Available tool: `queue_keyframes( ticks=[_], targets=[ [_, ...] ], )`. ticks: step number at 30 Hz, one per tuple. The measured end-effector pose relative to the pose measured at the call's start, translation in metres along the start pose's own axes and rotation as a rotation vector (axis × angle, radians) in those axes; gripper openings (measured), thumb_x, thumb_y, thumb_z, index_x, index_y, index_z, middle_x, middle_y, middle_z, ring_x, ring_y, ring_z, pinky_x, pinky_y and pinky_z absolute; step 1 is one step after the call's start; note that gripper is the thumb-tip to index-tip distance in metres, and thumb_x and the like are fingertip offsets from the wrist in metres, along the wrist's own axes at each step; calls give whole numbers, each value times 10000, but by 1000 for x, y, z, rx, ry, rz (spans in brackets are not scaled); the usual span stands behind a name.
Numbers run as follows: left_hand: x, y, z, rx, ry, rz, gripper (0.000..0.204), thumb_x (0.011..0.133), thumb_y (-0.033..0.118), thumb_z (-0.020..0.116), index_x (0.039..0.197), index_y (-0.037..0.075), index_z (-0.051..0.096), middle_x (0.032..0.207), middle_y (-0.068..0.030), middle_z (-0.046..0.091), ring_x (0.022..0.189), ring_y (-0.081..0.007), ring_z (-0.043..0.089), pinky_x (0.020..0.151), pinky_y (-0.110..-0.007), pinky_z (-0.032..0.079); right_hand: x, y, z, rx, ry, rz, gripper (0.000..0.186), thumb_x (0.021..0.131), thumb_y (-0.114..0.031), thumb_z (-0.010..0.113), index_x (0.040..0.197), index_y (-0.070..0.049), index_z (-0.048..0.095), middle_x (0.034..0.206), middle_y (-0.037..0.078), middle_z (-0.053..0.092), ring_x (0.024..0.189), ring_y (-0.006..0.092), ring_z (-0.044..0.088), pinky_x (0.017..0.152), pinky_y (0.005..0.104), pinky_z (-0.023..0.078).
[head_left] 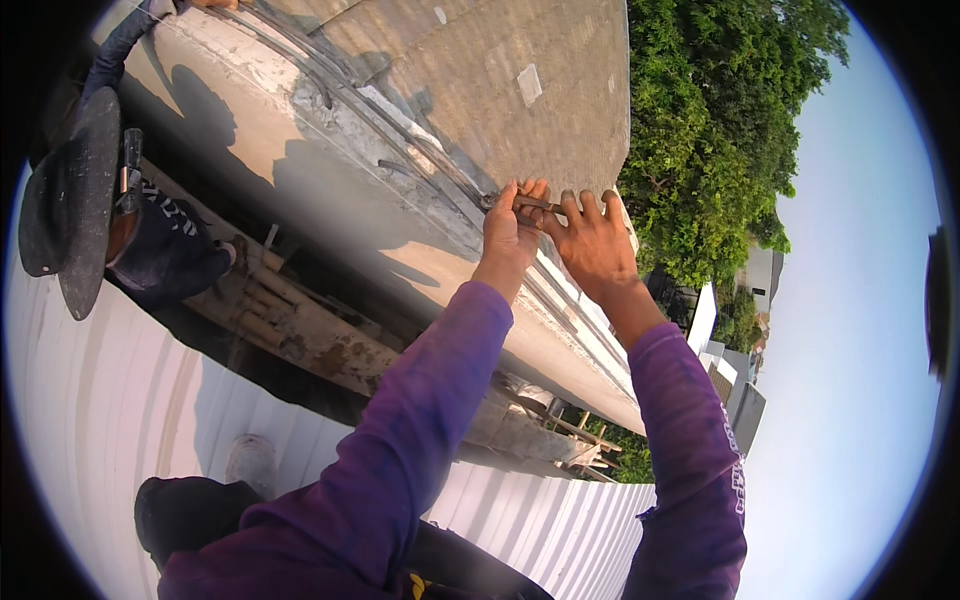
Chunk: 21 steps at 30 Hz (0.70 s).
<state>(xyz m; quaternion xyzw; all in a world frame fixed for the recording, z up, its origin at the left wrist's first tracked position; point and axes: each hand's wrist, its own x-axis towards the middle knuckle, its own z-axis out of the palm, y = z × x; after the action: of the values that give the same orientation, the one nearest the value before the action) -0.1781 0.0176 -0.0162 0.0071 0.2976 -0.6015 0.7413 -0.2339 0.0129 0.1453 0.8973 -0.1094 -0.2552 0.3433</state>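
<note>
Both of my hands are at the edge of a weathered corrugated roof (520,120), where thin dark rods or cables (420,150) run lengthwise along a rough cement strip (318,110). My left hand (512,225) is closed on a short dark metal piece (548,206), with a small dark fitting near its left end. Just to its right, my right hand (590,240) has bent fingers hooked over the same piece. What exactly the piece is, I cannot tell.
At the left, a person (165,245) in dark clothes and a black brimmed hat stands low in a gap with pipes (270,295); another sleeved arm (110,60) reaches up behind. White metal roofing (120,390) lies below. Trees (700,120) and buildings (745,400) are to the right.
</note>
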Motion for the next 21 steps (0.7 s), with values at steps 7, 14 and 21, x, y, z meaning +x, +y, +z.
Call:
queue_keyframes(
  ticks=[7, 14, 21],
  targets=[
    [-4, 3, 1, -21, 3, 21, 287, 1100, 250, 538, 1164, -20, 613, 1187, -186, 706, 1164, -301, 685, 1044, -400, 570, -7, -5, -2, 33, 85, 68, 236, 943, -191, 634, 1170, -127, 628, 1166, 64, 624, 1149, 246, 591, 1091, 553, 394],
    [2, 4, 1, -52, -60, 59, 342, 1126, 264, 473, 1253, -41, 563, 1230, -187, 692, 1176, -304, 683, 1042, -411, 570, 9, 7, 0, -28, 35, 165, 151, 913, -199, 663, 1018, -112, 598, 866, 25, 656, 856, 213, 691, 804, 434, 560],
    [-7, -3, 4, -96, -1, 91, 337, 1105, 318, 543, 1336, 76, 502, 1474, -175, 566, 1300, -305, 620, 1087, -419, 532, 18, 17, -17, 217, -370, 191, 157, 949, -192, 644, 1049, -71, 643, 929, 104, 742, 973, 281, 761, 783, 428, 625]
  ],
)
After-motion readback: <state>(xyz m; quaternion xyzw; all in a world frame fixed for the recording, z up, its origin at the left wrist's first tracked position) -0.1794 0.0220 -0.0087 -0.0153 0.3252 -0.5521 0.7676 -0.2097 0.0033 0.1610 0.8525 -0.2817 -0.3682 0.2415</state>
